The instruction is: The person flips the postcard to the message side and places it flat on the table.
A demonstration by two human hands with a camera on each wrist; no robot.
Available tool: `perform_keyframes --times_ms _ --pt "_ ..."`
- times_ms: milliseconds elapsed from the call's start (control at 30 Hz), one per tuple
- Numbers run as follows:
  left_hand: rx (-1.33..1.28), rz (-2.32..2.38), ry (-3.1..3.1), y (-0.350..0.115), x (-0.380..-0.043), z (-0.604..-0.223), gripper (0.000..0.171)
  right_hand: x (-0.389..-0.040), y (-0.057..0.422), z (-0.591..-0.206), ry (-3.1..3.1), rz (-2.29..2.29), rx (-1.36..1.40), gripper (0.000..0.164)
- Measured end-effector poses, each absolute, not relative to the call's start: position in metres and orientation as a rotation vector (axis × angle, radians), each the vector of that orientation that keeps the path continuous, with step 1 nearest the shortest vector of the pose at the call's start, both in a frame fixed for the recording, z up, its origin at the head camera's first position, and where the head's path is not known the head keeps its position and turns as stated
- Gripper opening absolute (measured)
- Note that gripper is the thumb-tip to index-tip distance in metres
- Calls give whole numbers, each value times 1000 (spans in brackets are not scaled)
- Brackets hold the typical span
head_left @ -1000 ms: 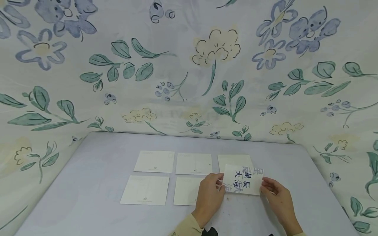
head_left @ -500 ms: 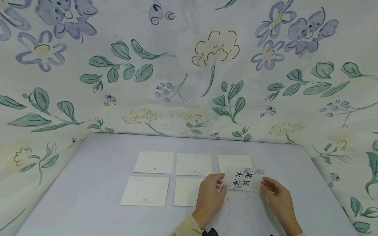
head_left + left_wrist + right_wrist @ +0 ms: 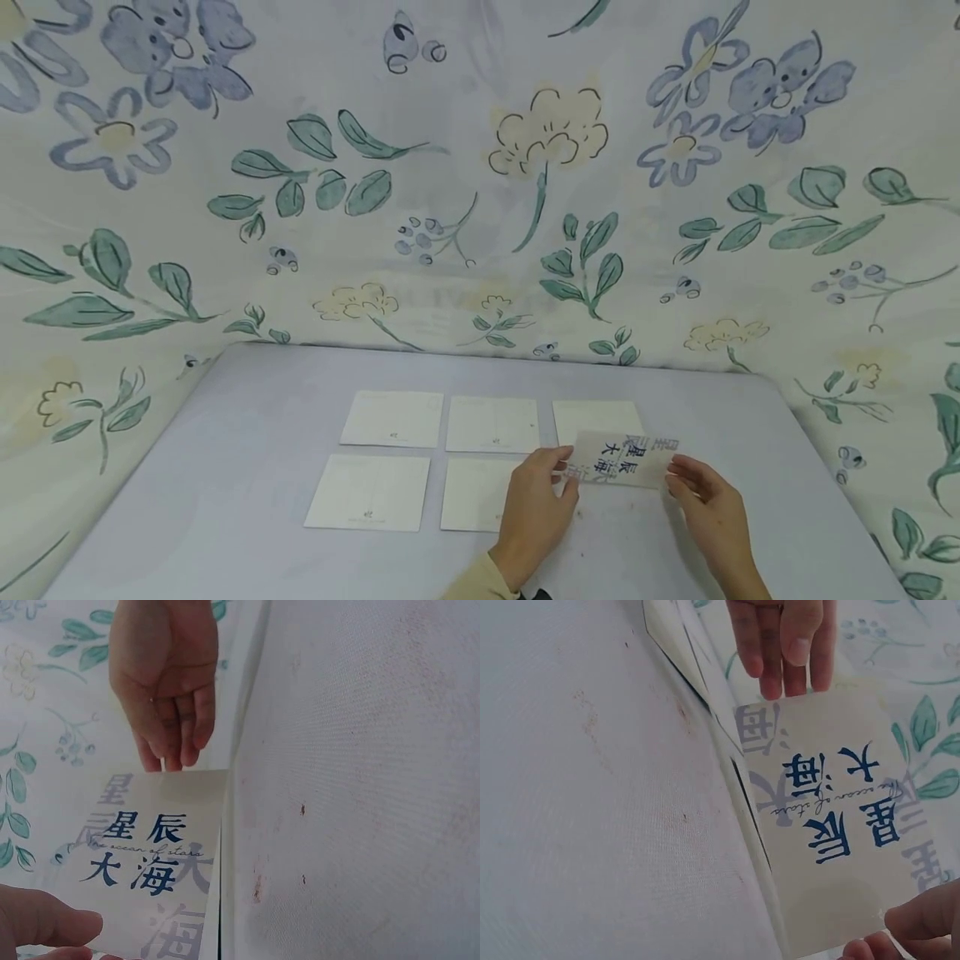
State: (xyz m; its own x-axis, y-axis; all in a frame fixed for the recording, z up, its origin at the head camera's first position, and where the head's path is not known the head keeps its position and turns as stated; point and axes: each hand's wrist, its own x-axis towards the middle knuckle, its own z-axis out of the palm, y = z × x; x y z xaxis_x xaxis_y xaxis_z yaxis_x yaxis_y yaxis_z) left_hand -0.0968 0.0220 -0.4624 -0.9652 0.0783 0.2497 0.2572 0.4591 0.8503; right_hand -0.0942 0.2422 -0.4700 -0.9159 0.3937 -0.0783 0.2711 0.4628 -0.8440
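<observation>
Between my two hands is a cream card with blue Chinese characters, larger pale ones and a line of script in English. It is tilted and overlaps the far right card in the head view. My left hand pinches its left edge, the thumb lying on the printed face. At the opposite edge my right hand grips a corner, thumb above and fingers curled below. In the left wrist view the fingers of the right hand reach behind the card's edge.
Several blank-looking cream cards lie in two rows on the pale table: the back left card, back middle card, front left card and front middle card, partly behind my left hand. Floral cloth hangs behind.
The held card has tipped further, so its face looks narrower, and it has shifted slightly right. Both hands stay at its edges. The head view has tilted up a little.
</observation>
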Motion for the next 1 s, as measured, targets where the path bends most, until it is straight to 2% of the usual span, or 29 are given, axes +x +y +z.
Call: perform_keyframes --times_ms 1000 --pt "-366 -1556 -2503 25 -92 -465 33 -92 248 -472 -2304 1643 -475 20"
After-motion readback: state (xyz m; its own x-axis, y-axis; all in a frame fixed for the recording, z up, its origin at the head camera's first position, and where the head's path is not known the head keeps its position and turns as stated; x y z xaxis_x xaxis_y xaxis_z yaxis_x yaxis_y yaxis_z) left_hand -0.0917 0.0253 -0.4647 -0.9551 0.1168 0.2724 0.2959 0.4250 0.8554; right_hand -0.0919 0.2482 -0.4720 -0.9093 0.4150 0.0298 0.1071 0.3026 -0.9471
